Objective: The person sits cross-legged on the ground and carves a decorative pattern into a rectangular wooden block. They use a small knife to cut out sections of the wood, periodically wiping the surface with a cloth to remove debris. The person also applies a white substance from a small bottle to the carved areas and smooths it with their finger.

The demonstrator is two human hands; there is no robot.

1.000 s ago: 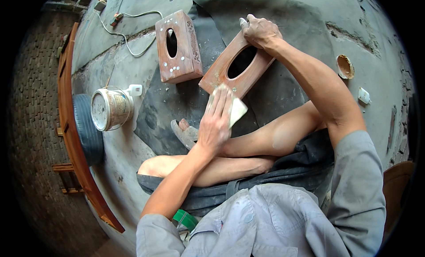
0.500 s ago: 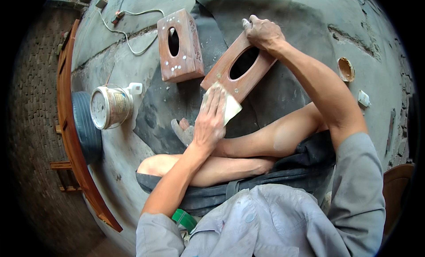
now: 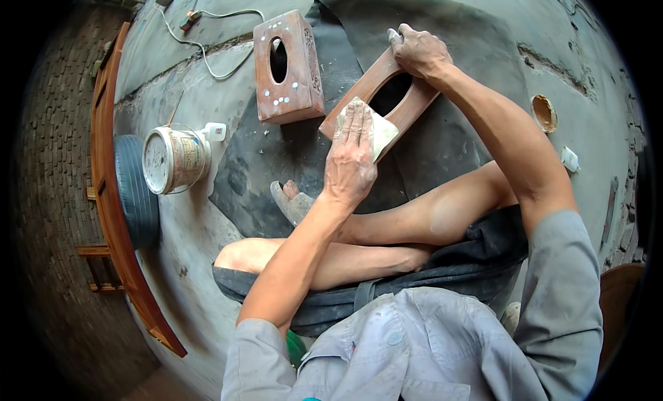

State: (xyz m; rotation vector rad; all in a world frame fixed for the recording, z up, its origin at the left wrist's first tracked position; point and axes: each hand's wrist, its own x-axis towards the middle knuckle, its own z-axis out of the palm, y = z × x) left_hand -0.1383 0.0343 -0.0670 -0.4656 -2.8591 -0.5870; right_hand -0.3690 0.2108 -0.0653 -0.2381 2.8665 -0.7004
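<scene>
- Left hand, mid-frame, holds a pale pad under flattened fingers, thumb hidden; the right hand, upper centre-right, grasps the far end of the slanted box.
- Left of the frame, a whitish bucket is well apart from both hands, so it seems an unlikely snag.
- Upper centre-left, the spotted box is just beside the slanted box's left corner; whether they touch, I cannot tell. A swing of the held one could knock it and scuff both.
- Centre, at the slanted box's lower end, uneven finger pressure could wear one patch more than another, and a slip over the edge could throw the fingers off.
- Upper centre, the oval hole lies near the pad, whose corner might catch on its rim.
- Upper centre-right, that dusty right hand seems the main hold; were it to loosen, the box could pivot or skid over the dark sheet.
</scene>
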